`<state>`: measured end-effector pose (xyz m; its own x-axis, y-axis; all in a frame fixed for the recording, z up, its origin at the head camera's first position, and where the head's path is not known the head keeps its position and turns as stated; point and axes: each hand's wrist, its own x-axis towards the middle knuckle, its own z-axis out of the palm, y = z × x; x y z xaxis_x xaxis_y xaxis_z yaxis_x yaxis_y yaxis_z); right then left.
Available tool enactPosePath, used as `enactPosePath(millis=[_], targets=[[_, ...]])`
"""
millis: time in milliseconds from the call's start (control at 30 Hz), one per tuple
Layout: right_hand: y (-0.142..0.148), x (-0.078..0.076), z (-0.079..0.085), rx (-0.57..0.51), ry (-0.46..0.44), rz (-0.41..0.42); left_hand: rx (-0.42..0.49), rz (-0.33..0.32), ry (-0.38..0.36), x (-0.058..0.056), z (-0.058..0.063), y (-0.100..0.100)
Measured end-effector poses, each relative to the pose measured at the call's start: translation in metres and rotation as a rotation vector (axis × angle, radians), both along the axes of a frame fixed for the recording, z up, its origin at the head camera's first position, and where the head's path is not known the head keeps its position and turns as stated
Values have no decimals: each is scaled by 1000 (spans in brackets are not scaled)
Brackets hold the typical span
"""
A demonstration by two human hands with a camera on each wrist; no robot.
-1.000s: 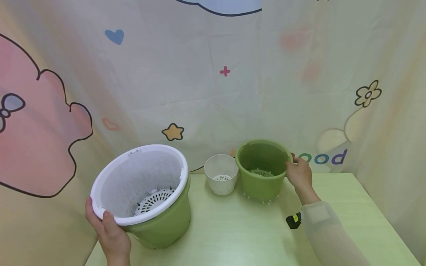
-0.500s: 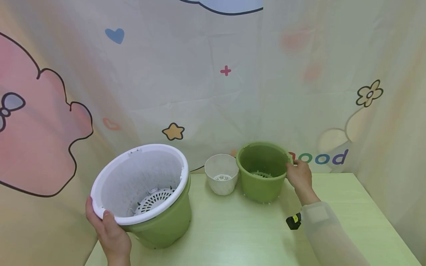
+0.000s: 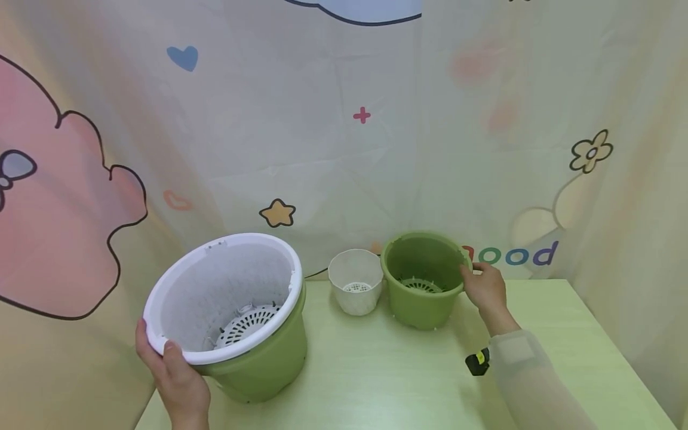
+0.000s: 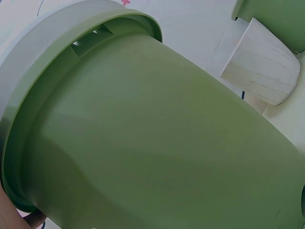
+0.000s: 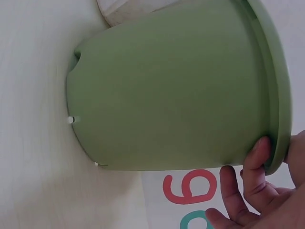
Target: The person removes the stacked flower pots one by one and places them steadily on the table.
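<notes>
On the left, a large white flower pot [image 3: 183, 280] with a slotted base sits nested inside a large green flower pot [image 3: 269, 364]. My left hand [image 3: 174, 376] grips the near left of the stacked rims, thumb over the white lip and fingers outside. In the left wrist view the large green pot [image 4: 157, 124] fills most of the picture, tilted. At the back, my right hand [image 3: 486, 292] pinches the right rim of a smaller green flower pot [image 3: 421, 307]. In the right wrist view, fingertips [image 5: 259, 150] press under that rim, and the pot's base is at the tabletop.
A small white scalloped pot [image 3: 356, 304] stands between the two green ones, close beside the smaller one. All are on a pale green table [image 3: 387, 382], with a printed curtain [image 3: 322, 131] hanging right behind. A black wrist camera [image 3: 477, 362] hangs under the right sleeve.
The smaller green pot has come down slightly onto the table, and its base pegs show less below it. My right hand has lowered with it. The left hand keeps its grip.
</notes>
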<state>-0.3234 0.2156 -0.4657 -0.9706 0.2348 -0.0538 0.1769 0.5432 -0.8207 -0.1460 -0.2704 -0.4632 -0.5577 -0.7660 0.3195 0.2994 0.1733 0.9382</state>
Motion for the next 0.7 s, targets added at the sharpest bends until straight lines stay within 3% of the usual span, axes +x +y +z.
enactPosePath(millis=[267, 700], targets=[[-1, 5, -1, -5, -4, 4, 5, -15, 46, 0, 0, -1], [-4, 12, 7, -34, 49, -87, -1, -23, 62, -1, -1, -1]])
